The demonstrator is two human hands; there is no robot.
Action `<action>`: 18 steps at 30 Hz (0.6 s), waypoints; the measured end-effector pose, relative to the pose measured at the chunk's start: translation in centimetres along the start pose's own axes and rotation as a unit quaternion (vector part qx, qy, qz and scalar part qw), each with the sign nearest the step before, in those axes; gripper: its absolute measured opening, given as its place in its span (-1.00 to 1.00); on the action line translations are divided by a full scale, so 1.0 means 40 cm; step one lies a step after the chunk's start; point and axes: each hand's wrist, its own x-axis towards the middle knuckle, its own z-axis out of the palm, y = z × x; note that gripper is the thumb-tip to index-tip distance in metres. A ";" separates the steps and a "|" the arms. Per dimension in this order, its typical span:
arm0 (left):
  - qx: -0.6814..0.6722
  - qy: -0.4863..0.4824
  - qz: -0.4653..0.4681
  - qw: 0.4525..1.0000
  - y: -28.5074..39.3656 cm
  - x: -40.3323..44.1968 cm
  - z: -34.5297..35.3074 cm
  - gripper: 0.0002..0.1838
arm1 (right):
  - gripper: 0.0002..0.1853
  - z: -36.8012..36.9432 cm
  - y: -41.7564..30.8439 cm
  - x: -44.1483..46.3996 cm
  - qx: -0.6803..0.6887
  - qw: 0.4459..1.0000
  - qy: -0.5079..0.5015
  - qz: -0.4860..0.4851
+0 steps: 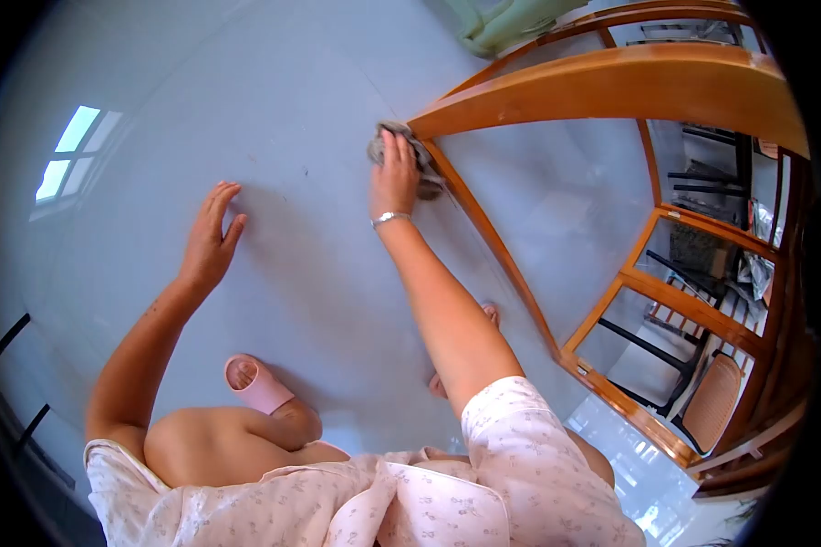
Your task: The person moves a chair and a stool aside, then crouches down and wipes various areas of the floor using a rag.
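Pressed under my right hand (394, 175) is a crumpled grey-brown cloth (425, 162), against the floor beside the foot of a wooden frame (502, 239). Part of the cloth is hidden by the fingers, which lie over it. A bracelet circles that wrist. My left hand (212, 235) hovers over the glossy pale floor (310, 255), its fingers stretched out and the thumb apart, with nothing in it.
A curved wooden beam (611, 82) rises on the right. Behind the frame are a chair with a woven-look back (711, 401) and black metal legs. A green object (506, 25) stands at the top. My pink slipper (260, 385) is on the floor below.
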 end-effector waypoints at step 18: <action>-0.042 0.100 -0.026 0.994 -0.080 -0.097 -0.050 -0.63 | -0.60 -0.103 0.007 0.000 0.170 0.980 0.088 0.053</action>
